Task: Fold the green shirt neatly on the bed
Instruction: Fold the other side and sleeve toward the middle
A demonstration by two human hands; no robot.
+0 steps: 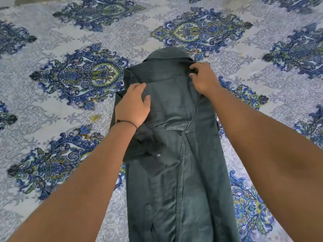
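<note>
The dark green shirt (176,154) lies lengthwise on the bed (70,110), collar at the far end, with both sides folded in toward the middle so that it forms a long narrow strip. My left hand (134,103) rests on the folded left side below the shoulder, fingers curled into the cloth, thumb on top. My right hand (203,77) is at the right shoulder next to the collar and pinches the fabric edge between fingertips and thumb. A folded sleeve lies bunched under my left wrist.
The bedspread (262,70) is pale grey with large blue and green paisley medallions and spreads out on all sides of the shirt. A thin dark band (128,122) circles my left wrist.
</note>
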